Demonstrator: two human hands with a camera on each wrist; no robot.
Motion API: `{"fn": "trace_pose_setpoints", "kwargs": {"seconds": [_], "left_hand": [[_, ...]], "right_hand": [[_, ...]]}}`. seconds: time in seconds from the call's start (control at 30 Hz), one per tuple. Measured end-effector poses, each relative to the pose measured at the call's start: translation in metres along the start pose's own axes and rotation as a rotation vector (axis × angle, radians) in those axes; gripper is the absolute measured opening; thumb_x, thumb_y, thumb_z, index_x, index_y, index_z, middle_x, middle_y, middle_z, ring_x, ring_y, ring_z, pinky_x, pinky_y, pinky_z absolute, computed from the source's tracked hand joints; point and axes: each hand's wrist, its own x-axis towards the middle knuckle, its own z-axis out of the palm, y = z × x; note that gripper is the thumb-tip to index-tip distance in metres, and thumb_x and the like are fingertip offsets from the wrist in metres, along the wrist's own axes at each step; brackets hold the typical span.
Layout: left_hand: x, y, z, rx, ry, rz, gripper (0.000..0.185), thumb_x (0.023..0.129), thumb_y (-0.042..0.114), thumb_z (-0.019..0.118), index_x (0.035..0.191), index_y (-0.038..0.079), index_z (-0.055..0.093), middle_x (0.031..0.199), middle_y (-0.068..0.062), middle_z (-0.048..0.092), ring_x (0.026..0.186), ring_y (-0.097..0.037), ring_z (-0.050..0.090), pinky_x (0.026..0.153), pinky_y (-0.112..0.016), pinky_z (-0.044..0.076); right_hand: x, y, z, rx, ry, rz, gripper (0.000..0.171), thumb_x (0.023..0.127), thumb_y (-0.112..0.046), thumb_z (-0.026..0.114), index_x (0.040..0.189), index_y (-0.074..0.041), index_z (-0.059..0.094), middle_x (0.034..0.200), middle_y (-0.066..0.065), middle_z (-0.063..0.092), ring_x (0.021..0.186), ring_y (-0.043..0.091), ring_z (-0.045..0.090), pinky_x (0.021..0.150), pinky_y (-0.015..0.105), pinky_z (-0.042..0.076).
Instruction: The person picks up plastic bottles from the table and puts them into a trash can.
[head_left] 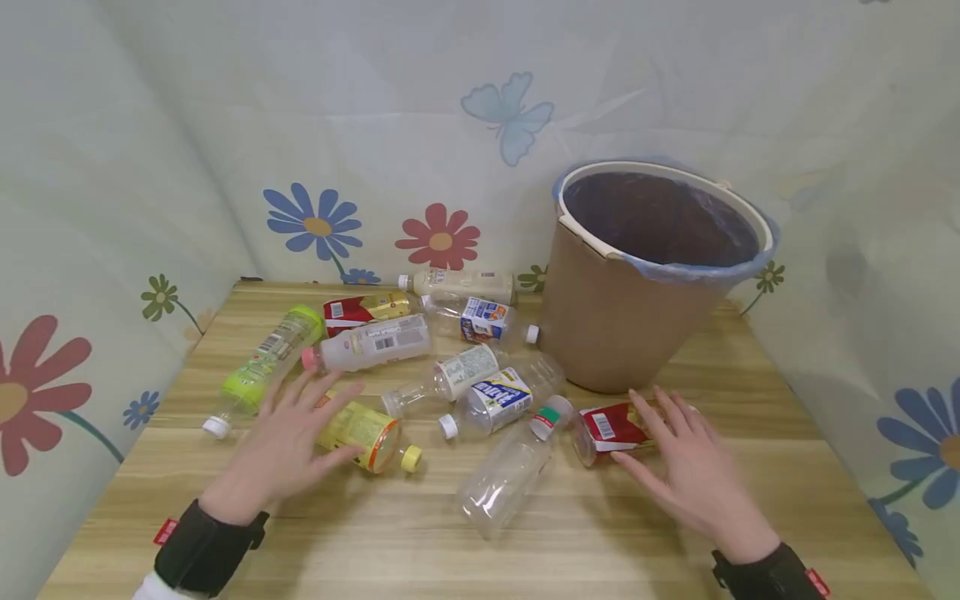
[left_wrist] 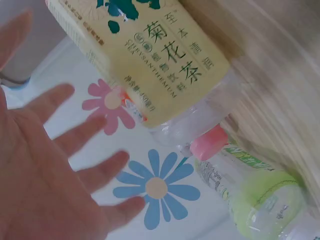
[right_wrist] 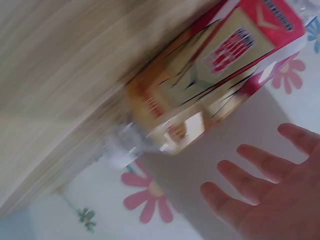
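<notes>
Left hand [head_left: 281, 442], fingers spread, is by the yellow-labelled chrysanthemum tea bottle [head_left: 360, 435], and the right hand [head_left: 697, 479], fingers outstretched, by the red-labelled bottle [head_left: 609, 427] near the bin [head_left: 607, 321], contact hard to judge, both inside the tabletop's [head_left: 375, 554] side edges with room between.

Patterned cloth backdrop [head_left: 360, 75] — pale blue butterfly [head_left: 512, 117] printed above a red flower [head_left: 440, 240] — behind a wood-grained tabletop [head_left: 367, 546].
</notes>
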Motion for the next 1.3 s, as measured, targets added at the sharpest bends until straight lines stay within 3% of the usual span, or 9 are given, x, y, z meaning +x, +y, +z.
{"fn": "trace_pose_setpoints", "kwargs": {"seconds": [0.13, 0.3, 0.43, 0.87, 1.07, 1.3], "left_hand": [[0.005, -0.003, -0.005, -0.032, -0.018, 0.078, 0.082, 0.078, 0.051, 0.081, 0.147, 0.019, 0.052, 0.154, -0.014, 0.049, 0.144, -0.041, 0.039, 0.120, -0.072, 0.015], [0.013, -0.003, -0.008, -0.054, -0.071, 0.108, 0.095, 0.064, 0.036, 0.094, 0.147, 0.020, 0.051, 0.154, -0.012, 0.049, 0.143, -0.040, 0.042, 0.116, -0.074, 0.022], [0.018, -0.003, -0.005, -0.030, -0.096, 0.115, 0.099, 0.057, 0.029, 0.098, 0.146, 0.020, 0.053, 0.152, -0.013, 0.052, 0.141, -0.040, 0.044, 0.115, -0.073, 0.025], [0.024, -0.007, 0.011, 0.019, -0.192, 0.087, 0.089, 0.060, 0.010, 0.093, 0.141, 0.017, 0.058, 0.140, -0.011, 0.061, 0.135, -0.039, 0.050, 0.115, -0.072, 0.028], [0.025, -0.005, 0.012, 0.034, -0.191, 0.093, 0.088, 0.059, 0.001, 0.090, 0.140, 0.015, 0.059, 0.136, -0.011, 0.064, 0.132, -0.037, 0.053, 0.113, -0.071, 0.031], [0.023, -0.004, 0.009, 0.017, -0.149, 0.116, 0.083, 0.060, 0.005, 0.091, 0.137, 0.015, 0.061, 0.134, -0.010, 0.066, 0.129, -0.037, 0.056, 0.111, -0.071, 0.033]], "right_hand": [[0.009, -0.015, 0.005, 0.083, 0.045, -0.061, 0.077, 0.088, -0.047, 0.073, 0.152, -0.016, 0.045, 0.151, 0.024, 0.048, 0.138, 0.048, 0.044, 0.105, 0.070, 0.041], [0.018, -0.034, 0.011, 0.214, 0.086, -0.136, 0.075, 0.087, -0.037, 0.077, 0.152, -0.018, 0.045, 0.153, 0.018, 0.047, 0.139, 0.041, 0.046, 0.105, 0.063, 0.045], [0.026, -0.049, 0.012, 0.244, 0.120, -0.196, 0.073, 0.087, -0.035, 0.077, 0.151, -0.017, 0.047, 0.152, 0.017, 0.050, 0.137, 0.037, 0.050, 0.102, 0.058, 0.049], [0.033, -0.069, 0.017, 0.267, 0.106, -0.231, 0.066, 0.090, -0.040, 0.072, 0.149, -0.021, 0.048, 0.152, 0.010, 0.050, 0.136, 0.033, 0.053, 0.101, 0.056, 0.052], [0.032, -0.075, 0.018, 0.365, 0.067, -0.230, 0.064, 0.093, -0.037, 0.071, 0.149, -0.019, 0.048, 0.152, 0.009, 0.051, 0.138, 0.031, 0.052, 0.106, 0.056, 0.050], [0.032, -0.078, 0.016, 0.423, 0.043, -0.217, 0.061, 0.094, -0.034, 0.069, 0.150, -0.020, 0.047, 0.152, 0.009, 0.051, 0.139, 0.030, 0.051, 0.108, 0.058, 0.047]]}}
